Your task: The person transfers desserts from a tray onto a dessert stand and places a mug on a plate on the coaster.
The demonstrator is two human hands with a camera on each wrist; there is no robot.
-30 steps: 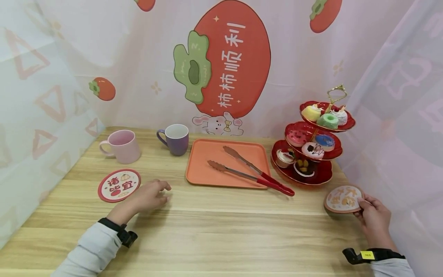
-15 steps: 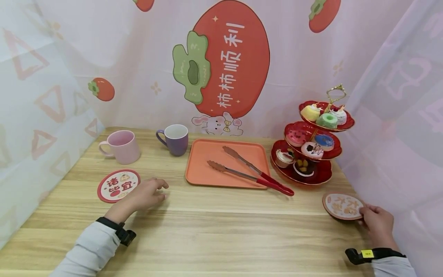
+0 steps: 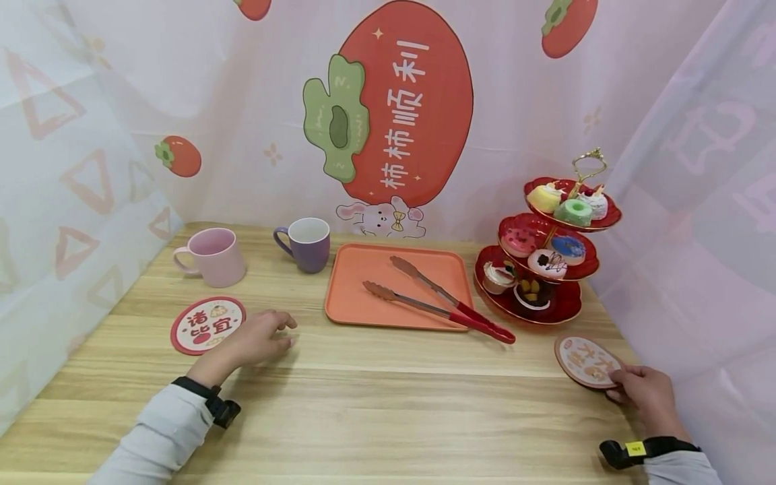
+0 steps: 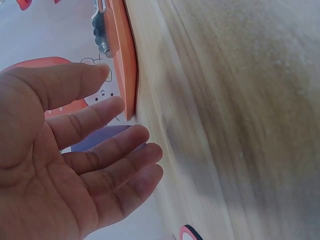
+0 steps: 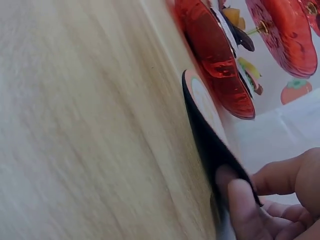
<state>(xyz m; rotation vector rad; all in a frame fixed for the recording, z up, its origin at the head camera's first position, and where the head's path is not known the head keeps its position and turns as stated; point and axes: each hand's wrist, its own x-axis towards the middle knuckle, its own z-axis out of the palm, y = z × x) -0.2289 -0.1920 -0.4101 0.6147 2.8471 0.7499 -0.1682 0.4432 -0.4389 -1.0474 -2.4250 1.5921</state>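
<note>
My right hand (image 3: 649, 397) pinches the near right edge of a round printed coaster (image 3: 587, 362), thumb on top and fingers underneath. In the right wrist view the coaster's dark underside (image 5: 205, 140) shows, tilted close over the wooden table. My left hand (image 3: 257, 340) holds nothing; its fingers are relaxed and slightly bent above the table, palm visible in the left wrist view. Beside it lies a second round coaster (image 3: 203, 327) with a red rim, partly covered by the hand in the head view.
An orange tray (image 3: 351, 306) bears red-handled tongs (image 3: 448, 310) whose handles overhang its front edge. A pink mug (image 3: 219, 263) and a purple mug (image 3: 311, 249) stand left of it. A three-tier red stand (image 3: 566, 306) with several small cakes stands behind the right hand's coaster.
The right hand has shifted the coaster slightly left and toward me, turning it a little on the way. The left hand has hardly moved.
</note>
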